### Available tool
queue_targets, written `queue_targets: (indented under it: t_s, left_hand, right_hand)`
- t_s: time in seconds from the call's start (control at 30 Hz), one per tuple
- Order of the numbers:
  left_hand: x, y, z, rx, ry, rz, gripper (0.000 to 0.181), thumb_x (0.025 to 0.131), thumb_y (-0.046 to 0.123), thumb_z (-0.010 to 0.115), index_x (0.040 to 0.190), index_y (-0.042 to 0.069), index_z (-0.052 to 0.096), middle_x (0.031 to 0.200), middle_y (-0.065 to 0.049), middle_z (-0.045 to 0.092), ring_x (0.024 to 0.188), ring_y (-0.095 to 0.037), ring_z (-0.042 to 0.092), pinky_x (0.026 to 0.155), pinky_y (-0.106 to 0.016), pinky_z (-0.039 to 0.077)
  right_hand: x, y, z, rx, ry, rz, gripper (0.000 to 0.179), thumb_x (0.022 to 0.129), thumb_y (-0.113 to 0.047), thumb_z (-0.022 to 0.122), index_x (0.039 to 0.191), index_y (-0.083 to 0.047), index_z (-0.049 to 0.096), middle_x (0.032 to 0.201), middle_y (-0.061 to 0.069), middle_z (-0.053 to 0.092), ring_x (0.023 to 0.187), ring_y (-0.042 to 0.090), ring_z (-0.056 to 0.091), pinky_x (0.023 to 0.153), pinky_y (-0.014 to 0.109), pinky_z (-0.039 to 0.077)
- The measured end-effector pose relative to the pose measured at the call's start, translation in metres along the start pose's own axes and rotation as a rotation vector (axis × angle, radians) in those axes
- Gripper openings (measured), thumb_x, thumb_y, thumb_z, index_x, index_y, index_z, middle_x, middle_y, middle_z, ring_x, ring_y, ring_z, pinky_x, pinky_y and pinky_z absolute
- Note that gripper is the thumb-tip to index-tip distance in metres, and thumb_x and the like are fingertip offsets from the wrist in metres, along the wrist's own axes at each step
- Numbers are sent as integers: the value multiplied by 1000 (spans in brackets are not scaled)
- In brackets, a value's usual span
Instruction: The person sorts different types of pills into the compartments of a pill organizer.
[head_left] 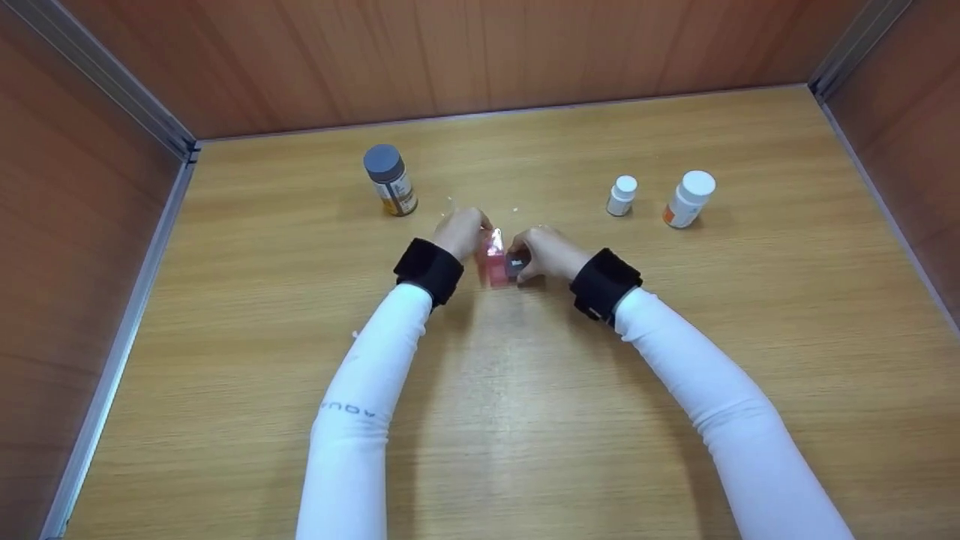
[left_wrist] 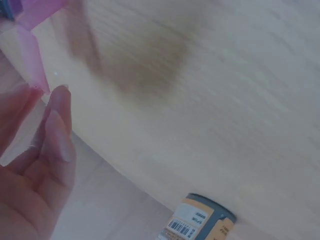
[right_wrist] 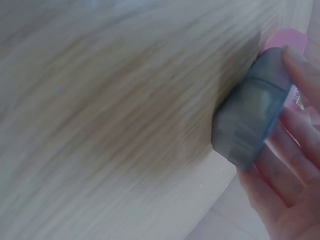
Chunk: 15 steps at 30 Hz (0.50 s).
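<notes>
Between the hands, at the middle of the table, is a pink see-through plastic case. My left hand pinches a thin pink flap of it between thumb and fingertips. Right beside it is a small grey see-through plastic case with bevelled ends. The thumb and fingers of my right hand grip this grey case at its two ends. In the right wrist view, part of the pink case shows behind it; the rest is hidden.
A grey-capped bottle stands behind and left of the left hand. To the back right stand a small white bottle and a larger white bottle. Small white bits lie near the hands. Wooden panels wall the table's back and sides.
</notes>
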<state>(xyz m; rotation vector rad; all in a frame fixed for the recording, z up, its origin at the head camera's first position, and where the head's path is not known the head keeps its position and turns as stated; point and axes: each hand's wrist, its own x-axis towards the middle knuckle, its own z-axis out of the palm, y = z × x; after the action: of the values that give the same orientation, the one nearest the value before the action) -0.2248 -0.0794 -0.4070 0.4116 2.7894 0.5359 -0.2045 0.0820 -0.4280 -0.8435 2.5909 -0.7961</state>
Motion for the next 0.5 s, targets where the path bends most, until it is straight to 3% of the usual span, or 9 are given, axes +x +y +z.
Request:
queue_targets:
  t_s: [0.17,0.33,0.5]
  left_hand:
    - [-3,-4,9,29,-19,11,25,89,8,49,109,3,62,113,-11,59,107,-24,53,90,-33,41]
    - [-9,-5,15,84,-29,66,26,91,9,44,108,2,61,104,-14,62,94,-26,57,81,-36,45]
    - [-13,-9,9,30,-4,92,32,92,13,44,122,2,51,110,-16,59,93,-26,57,83,-36,45]
  right_hand:
    - [1,0,0,7,-11,27,40,64,-6,76,99,6,62,95,16,64,87,25,58,80,34,46]
    - [1,1,0,13,-30,46,40,65,-7,75,101,5,61,97,16,63,89,26,58,81,35,45]
    - [0,1,-1,0,-25,29,40,65,-8,76,100,5,61,96,16,63,88,26,57,81,35,45]
